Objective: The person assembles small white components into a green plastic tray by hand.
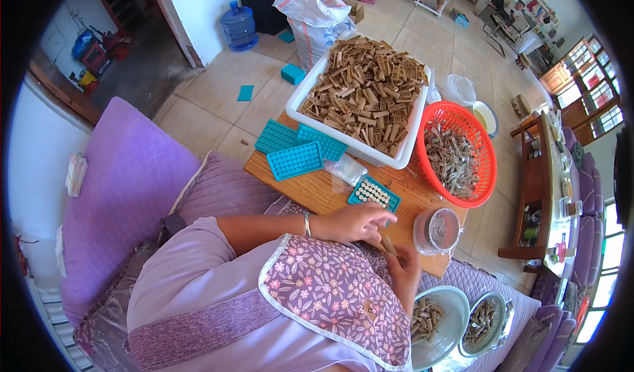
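My left hand [351,223] reaches across above my lap, its fingers partly stretched out and holding nothing that I can see. Close below its fingertips, my right hand [404,266] pinches a small brown tube-like piece [387,244]. Just beyond my left hand lies a teal tray [391,205] with rows of small pale round pieces in its holes. A clear round tub [437,232] stands to the right of my hands. Under both hands is my floral apron [330,293].
A white bin [310,111] heaped with brown curled pieces fills the wooden table's [317,194] far side. Beside it stands a red basket [487,167] of thin, shiny pieces. Teal trays [295,161] lie at the left; two bowls [456,299] of brown pieces sit at lower right.
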Available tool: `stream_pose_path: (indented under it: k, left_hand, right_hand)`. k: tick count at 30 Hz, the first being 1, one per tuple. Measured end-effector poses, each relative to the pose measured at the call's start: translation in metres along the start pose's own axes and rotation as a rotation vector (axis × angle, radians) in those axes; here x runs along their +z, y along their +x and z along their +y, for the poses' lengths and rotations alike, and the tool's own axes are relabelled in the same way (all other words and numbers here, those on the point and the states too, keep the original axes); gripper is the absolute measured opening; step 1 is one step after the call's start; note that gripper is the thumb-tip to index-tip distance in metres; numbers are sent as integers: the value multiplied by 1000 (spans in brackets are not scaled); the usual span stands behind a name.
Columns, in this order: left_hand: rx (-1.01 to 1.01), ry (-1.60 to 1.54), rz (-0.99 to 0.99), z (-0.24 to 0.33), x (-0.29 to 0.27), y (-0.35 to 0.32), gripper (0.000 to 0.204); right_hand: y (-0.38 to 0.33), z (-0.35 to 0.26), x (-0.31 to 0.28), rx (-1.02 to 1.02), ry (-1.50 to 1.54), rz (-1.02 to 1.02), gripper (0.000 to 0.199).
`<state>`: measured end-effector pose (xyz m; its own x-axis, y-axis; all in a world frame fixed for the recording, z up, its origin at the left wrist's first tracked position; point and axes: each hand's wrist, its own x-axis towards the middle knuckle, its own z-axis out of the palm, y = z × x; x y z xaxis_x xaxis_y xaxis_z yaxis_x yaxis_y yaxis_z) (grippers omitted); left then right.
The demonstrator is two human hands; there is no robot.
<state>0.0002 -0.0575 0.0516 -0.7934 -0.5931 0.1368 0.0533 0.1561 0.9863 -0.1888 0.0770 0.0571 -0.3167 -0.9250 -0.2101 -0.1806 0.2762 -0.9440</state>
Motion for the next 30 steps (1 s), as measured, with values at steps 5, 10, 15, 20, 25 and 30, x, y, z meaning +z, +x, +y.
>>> stream_pose_path:
  k: [5,10,15,20,25,30]
  left_hand:
    - [217,943,435,13,-117,46,19]
    - [172,1284,352,-17,-217,73,13]
    - [179,1340,199,-42,-238,91,8]
    - [64,1198,495,-9,-219,75,11]
    - [-87,764,402,49,-152,19,28]
    - [-255,-200,-108,2,-68,-37,19]
  right_hand:
    - [-55,18,-122,192,-488,316,17]
    - [-95,20,-169,223,-1253,481,21]
    - [-29,-24,-116,-112,-885,501,25]
    - [63,-64,-73,-370,-733,300,17]
    - [183,-88,-60,-594,-757,306,18]
    - [273,-90,-33,-697,-1039,258,21]
